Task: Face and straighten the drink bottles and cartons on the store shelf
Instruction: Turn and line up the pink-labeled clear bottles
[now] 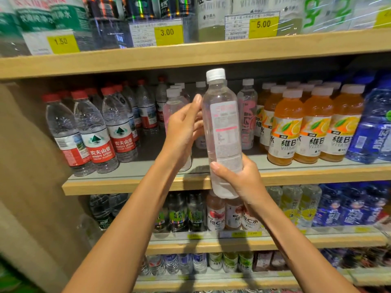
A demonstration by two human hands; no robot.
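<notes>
**Clear bottle held up in front of the middle shelf**

The clear bottle [222, 132], white cap at 12 o'clock, is nearly upright in the air in front of the middle shelf [127, 185], its fine-print panel facing the camera. The right grip [239, 180] wraps its lower part, thumb across the front. The left grip [186, 125] holds its side at 9 o'clock, thumb up along the wall. Behind it stand pink-labelled bottles [247, 117]. On the shelf at 9 o'clock are red-capped water bottles [95, 134]; at 3 o'clock, orange drink bottles [306, 127] — then blue bottles [370, 127]. Yellow price tags [167, 32] sit at 12 o'clock.
</notes>
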